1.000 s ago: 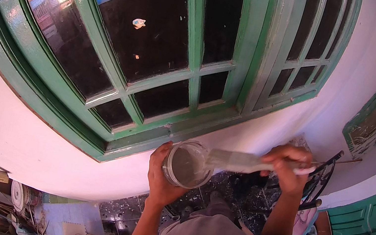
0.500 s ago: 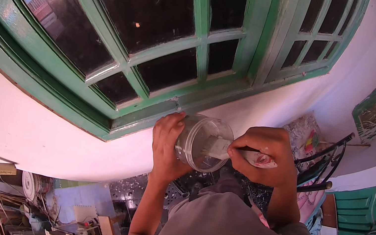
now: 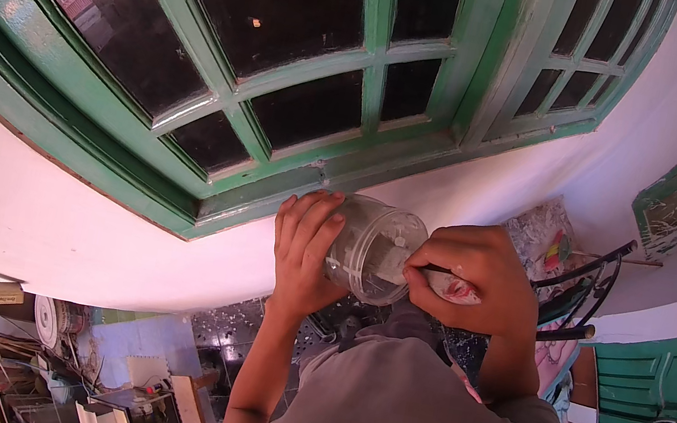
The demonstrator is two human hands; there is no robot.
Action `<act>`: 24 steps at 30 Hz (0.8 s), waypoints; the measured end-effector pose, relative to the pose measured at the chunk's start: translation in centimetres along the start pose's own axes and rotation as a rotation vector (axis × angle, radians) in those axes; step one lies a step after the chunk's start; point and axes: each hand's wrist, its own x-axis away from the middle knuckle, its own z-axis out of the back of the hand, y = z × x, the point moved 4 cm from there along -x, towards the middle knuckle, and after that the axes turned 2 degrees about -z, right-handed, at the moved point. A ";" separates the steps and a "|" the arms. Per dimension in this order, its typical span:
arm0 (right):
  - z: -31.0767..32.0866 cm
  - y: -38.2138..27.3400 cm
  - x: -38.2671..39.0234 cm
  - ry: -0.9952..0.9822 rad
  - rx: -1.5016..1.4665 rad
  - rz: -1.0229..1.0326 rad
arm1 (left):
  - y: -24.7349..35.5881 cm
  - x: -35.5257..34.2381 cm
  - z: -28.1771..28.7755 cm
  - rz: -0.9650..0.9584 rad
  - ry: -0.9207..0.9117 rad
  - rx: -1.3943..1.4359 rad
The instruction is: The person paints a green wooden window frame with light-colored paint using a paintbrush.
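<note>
My left hand [image 3: 305,246] wraps round the side of a clear plastic jar [image 3: 346,254], which is tilted with its mouth toward my right. In my right hand [image 3: 476,277] is a paintbrush, pinched between thumb and fingers near its bristle end. The paintbrush [image 3: 453,288] has a pale handle smeared with red, and its head reaches inside the jar's mouth. Whitish residue coats the jar's inside; how much it holds cannot be made out. Both hands are in front of my chest, just below the green window frame [image 3: 327,175].
Pale pink wall [image 3: 62,240] runs beneath the window. To the right stand a black metal-framed chair [image 3: 582,295] and a green door [image 3: 645,401]. Boards and clutter [image 3: 130,415] lie at the lower left, near a white round tub [image 3: 52,322]. Dark floor tiles carry white specks.
The paintbrush has gone deeper into the jar, and my right hand has come closer to its rim. The jar has tilted slightly, and the view has shifted a little.
</note>
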 end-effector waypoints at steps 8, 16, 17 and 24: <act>1.3 1.4 0.5 0.011 -0.163 -0.160 | -0.8 -0.4 -1.3 0.101 0.054 0.065; 2.7 6.2 3.2 0.184 -0.611 -0.347 | -0.6 0.0 -5.5 0.503 0.050 0.248; 2.6 7.0 3.3 0.175 -0.749 -0.452 | -0.6 -0.1 -6.1 0.552 0.047 0.261; 5.4 10.6 3.1 0.167 -0.692 -0.279 | 0.9 -3.2 -9.6 0.722 0.076 0.279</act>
